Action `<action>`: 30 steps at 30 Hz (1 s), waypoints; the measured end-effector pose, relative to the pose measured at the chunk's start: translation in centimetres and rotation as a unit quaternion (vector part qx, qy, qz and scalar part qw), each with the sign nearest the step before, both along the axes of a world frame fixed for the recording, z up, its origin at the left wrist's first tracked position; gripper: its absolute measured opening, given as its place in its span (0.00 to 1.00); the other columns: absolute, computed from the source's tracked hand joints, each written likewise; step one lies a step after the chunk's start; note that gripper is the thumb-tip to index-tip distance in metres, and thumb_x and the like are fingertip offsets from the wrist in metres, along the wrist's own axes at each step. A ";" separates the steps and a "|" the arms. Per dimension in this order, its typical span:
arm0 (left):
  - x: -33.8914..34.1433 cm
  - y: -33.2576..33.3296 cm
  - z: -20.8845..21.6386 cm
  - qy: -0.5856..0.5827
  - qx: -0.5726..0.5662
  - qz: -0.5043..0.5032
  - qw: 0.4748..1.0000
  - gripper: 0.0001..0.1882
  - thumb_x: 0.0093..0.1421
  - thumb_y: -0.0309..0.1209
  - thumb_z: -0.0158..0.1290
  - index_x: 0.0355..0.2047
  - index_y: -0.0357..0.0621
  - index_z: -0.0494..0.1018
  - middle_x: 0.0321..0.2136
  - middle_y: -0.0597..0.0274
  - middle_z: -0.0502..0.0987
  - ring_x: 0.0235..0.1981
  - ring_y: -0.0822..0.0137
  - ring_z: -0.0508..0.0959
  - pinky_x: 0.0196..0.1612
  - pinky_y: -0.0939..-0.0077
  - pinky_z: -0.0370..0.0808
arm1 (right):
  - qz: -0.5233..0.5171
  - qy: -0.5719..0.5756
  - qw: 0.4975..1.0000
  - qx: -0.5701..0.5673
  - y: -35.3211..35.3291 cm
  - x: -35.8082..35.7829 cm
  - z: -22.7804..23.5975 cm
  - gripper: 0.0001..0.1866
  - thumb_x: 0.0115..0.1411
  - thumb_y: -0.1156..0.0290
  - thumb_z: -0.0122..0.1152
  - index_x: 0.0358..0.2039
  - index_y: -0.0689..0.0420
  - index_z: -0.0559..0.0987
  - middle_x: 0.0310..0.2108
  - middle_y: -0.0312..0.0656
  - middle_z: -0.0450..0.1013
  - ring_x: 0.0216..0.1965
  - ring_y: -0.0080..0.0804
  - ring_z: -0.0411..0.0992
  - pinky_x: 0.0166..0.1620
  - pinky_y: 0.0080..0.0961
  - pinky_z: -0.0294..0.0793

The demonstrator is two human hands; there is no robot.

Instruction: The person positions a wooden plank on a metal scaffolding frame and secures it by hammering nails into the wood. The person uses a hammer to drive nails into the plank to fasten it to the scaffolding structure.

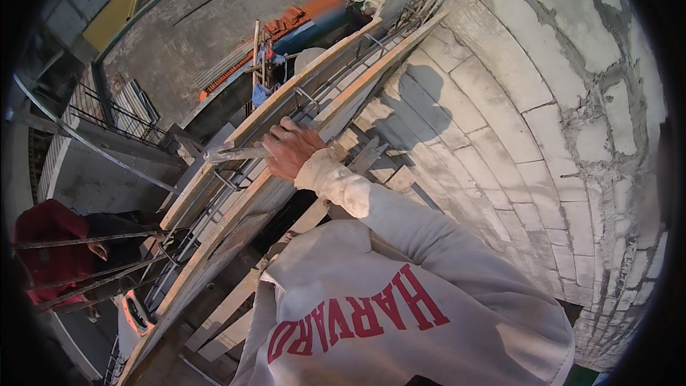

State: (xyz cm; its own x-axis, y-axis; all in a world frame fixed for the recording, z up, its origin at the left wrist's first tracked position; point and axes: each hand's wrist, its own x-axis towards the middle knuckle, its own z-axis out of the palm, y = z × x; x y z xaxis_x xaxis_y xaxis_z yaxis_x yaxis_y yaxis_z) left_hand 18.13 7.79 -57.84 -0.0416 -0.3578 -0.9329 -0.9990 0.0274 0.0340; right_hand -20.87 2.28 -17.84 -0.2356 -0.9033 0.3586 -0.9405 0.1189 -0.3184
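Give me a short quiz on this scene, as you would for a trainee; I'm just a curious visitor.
1. True or false: the right hand grips a tool by its handle.
2. What runs between the two long wooden boards?
A) Roof tiles
B) Metal rods
C) A green hose
3. Fill in: the pale block wall rises on the picture's ____ side.

Key: 1. True. 2. B. 3. Right.
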 end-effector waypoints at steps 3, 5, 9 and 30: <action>-0.7 0.1 -0.1 0.005 0.011 -0.003 1.000 0.28 0.73 0.45 0.41 0.69 0.51 0.65 0.68 0.51 0.67 0.65 0.63 0.72 0.64 0.67 0.71 | 0.003 -0.005 1.000 -0.011 0.3 -0.3 0.0 0.11 0.52 0.68 0.66 0.35 0.59 0.82 0.36 0.45 0.80 0.47 0.44 0.76 0.45 0.43 0.80; -1.3 0.8 -0.6 0.007 0.024 0.010 1.000 0.28 0.73 0.45 0.40 0.69 0.51 0.64 0.69 0.51 0.67 0.66 0.64 0.72 0.65 0.67 0.71 | 0.005 -0.007 1.000 0.001 -0.1 -0.3 0.0 0.13 0.52 0.69 0.66 0.37 0.61 0.82 0.36 0.45 0.80 0.46 0.45 0.76 0.43 0.42 0.81; -2.6 1.2 -2.4 0.015 0.051 0.053 0.997 0.28 0.73 0.43 0.40 0.71 0.51 0.62 0.70 0.51 0.65 0.67 0.65 0.71 0.67 0.68 0.70 | 0.019 0.015 1.000 0.008 -1.2 0.7 0.6 0.12 0.51 0.70 0.67 0.35 0.61 0.83 0.35 0.46 0.80 0.42 0.47 0.76 0.42 0.43 0.80; -3.1 3.7 -2.2 0.040 0.065 0.412 0.908 0.31 0.72 0.43 0.40 0.74 0.51 0.59 0.73 0.51 0.62 0.71 0.64 0.66 0.71 0.70 0.64 | -0.018 0.091 0.996 -0.006 -1.7 1.5 -1.6 0.10 0.63 0.66 0.72 0.39 0.59 0.87 0.31 0.49 0.78 0.33 0.50 0.78 0.38 0.43 0.76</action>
State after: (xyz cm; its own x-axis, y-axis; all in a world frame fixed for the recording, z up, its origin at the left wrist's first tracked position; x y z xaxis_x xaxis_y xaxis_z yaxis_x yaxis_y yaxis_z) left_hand 15.02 11.53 -60.02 0.1209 -0.1849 -0.9753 -0.6727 -0.7377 0.0565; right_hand -19.40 0.61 -19.47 -0.1973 -0.8909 0.4090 -0.9780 0.1501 -0.1448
